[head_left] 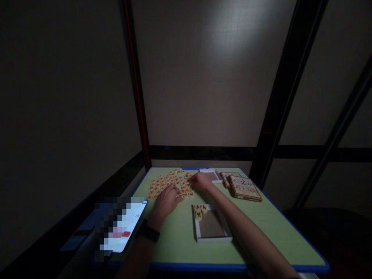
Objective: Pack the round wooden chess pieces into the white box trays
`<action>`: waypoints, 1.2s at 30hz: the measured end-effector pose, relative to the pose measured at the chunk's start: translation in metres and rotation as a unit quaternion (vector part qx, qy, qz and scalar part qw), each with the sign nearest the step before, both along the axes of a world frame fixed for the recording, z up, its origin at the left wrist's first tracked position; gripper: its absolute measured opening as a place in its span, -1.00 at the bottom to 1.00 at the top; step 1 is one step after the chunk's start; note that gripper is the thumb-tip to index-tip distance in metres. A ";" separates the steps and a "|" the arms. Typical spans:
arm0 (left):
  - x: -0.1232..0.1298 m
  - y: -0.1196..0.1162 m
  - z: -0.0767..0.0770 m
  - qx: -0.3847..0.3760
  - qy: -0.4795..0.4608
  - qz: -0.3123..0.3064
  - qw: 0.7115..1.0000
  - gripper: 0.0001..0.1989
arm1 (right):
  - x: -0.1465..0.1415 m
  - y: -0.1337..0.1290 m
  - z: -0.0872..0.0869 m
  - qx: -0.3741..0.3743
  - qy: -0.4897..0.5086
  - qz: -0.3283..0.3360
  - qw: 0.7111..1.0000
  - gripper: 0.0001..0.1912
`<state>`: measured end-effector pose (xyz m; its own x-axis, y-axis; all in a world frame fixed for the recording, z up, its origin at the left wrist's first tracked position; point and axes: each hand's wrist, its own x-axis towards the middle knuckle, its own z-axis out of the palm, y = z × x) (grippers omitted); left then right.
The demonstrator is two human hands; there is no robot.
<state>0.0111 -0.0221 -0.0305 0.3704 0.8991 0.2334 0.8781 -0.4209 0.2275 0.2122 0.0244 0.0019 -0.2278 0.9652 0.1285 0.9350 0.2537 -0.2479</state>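
Note:
Many round cream Chinese chess pieces (158,186) with red or black characters lie spread over the far left part of the table. My left hand (168,197) rests low at the near edge of the spread, its fingers curled down on a chess piece (180,199). Across the right side of the spread reaches my right hand (201,182), fingers pinched together at a piece; the fingertips are partly hidden. Beneath my right forearm is a shallow white-rimmed box (198,232) with three black-marked pieces (198,215) in its far left corner.
A second shallow open box (216,177) sits behind my right hand. Two printed box lids (245,188) overlap at the right. A lit phone or tablet (132,223), partly pixelated, is at the left edge of the green table (273,232). Walls stand close behind and left.

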 end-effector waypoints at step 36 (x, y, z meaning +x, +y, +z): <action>0.024 -0.021 0.011 0.017 0.005 -0.071 0.997 -0.76 | 0.009 0.033 0.012 -0.031 -0.108 0.082 0.990 -0.61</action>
